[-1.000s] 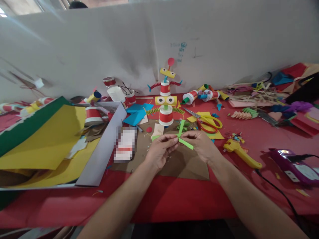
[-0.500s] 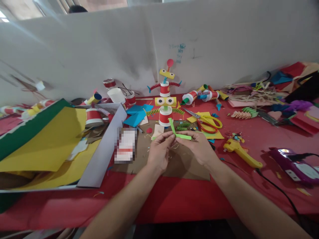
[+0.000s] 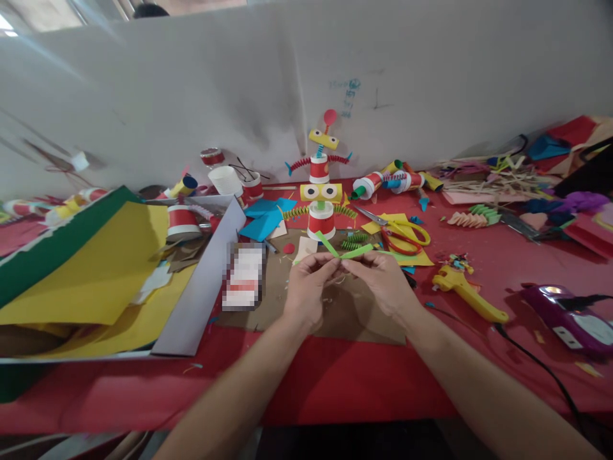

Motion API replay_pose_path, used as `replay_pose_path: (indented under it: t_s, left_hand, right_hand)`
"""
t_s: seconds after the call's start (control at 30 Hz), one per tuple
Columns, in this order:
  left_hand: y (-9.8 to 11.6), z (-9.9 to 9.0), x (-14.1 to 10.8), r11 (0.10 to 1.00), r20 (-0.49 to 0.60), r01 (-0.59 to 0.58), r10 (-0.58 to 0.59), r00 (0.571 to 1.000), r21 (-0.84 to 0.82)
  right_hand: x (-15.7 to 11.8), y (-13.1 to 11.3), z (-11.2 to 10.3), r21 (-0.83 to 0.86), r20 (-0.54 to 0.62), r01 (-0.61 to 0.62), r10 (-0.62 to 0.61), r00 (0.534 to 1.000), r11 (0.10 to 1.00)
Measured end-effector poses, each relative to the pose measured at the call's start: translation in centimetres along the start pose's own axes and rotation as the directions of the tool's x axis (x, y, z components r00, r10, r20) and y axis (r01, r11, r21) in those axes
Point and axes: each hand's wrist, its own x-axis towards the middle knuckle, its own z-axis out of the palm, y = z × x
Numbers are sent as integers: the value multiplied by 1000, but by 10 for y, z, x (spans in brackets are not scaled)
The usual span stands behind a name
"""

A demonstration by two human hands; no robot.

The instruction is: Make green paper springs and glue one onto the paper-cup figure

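Both hands meet over a brown sheet (image 3: 364, 319), pinching light green paper strips (image 3: 358, 252) where they cross. My left hand (image 3: 309, 284) is closed on the strips, and one end points up and away to the left. My right hand (image 3: 380, 278) pinches the same crossing from the other side, below the end that slants right. The fingertips partly hide the crossing. Just beyond stands a red-and-white cup figure (image 3: 321, 223) with a yellow tube head and folded green arms. Beside it lies a dark green folded paper spring (image 3: 354, 241).
Scissors (image 3: 407, 236) with red and yellow handles lie to the right on yellow paper. A yellow glue gun (image 3: 467, 297) and a purple corded device (image 3: 565, 319) are further right. On the left sits a box (image 3: 191, 306) of coloured sheets. Another cup figure (image 3: 319, 169) stands behind.
The green strips have swung: the left end leans further left and the right end now tilts upward. My right fingers have drawn closer to the crossing.
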Motion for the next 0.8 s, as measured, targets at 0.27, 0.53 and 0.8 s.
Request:
replay_pose_path:
  t_s: [0.27, 0.53, 0.8]
  left_hand:
    - [7, 1, -3, 997, 43, 32, -35, 998, 68]
    - [-6, 1, -1, 998, 4, -57, 57, 998, -13]
    - [1, -12, 8, 967, 115, 252, -245, 963, -51]
  right_hand:
    - [2, -2, -6, -28, 32, -5, 6, 999, 1000]
    - [2, -2, -3, 31, 43, 2, -4, 999, 1000]
    - [5, -9, -11, 4, 137, -68, 67, 988, 998]
